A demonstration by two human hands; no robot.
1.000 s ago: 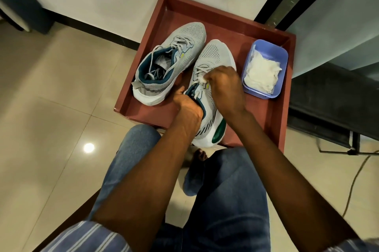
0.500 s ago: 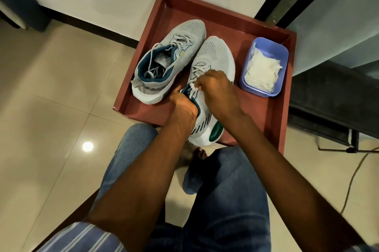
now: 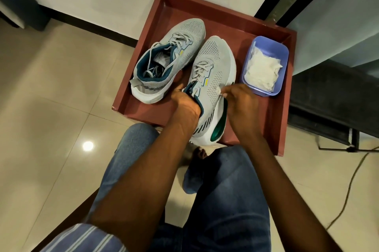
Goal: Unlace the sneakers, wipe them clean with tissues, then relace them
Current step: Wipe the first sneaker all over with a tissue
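Two grey sneakers with teal lining lie in a red-brown tray (image 3: 252, 128). The left sneaker (image 3: 170, 61) sits laced, with its lace ends tucked in the opening. The right sneaker (image 3: 215, 63) is laced too, its heel hanging over the tray's near edge. My left hand (image 3: 185, 101) grips its collar, fingers inside the opening. My right hand (image 3: 239, 101) pinches a small white tissue (image 3: 218, 90) against the shoe's outer side, near the yellow tag.
A lilac plastic tub (image 3: 284, 55) holding several white tissues stands in the tray's right part. The tray rests on a tiled floor by a white wall. My jeans-clad knees sit below it. A dark stand and a cable lie on the right.
My right hand has slid with the tissue from the laces and tongue to the shoe's outer right side. My left hand keeps its grip on the collar.
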